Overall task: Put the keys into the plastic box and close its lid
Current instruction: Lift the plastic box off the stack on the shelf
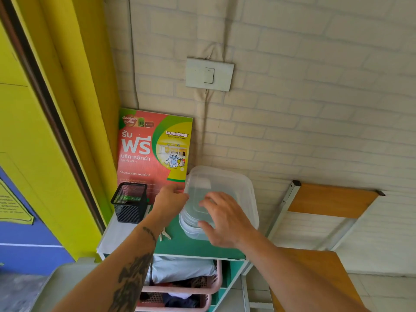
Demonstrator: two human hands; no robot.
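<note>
Against the pale brick wall [292,109], on the green tabletop [180,244], we see the lidded plastic box [225,183]. Our left hand [171,201] touches its left edge, grip unclear; our right hand [227,219] hovers spread. Keys [165,234] lie beside our left wrist.

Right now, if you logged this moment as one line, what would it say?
stage: opening | left hand: at plastic box corner | right hand: over lid | keys: on green shelf top, outside box
</note>
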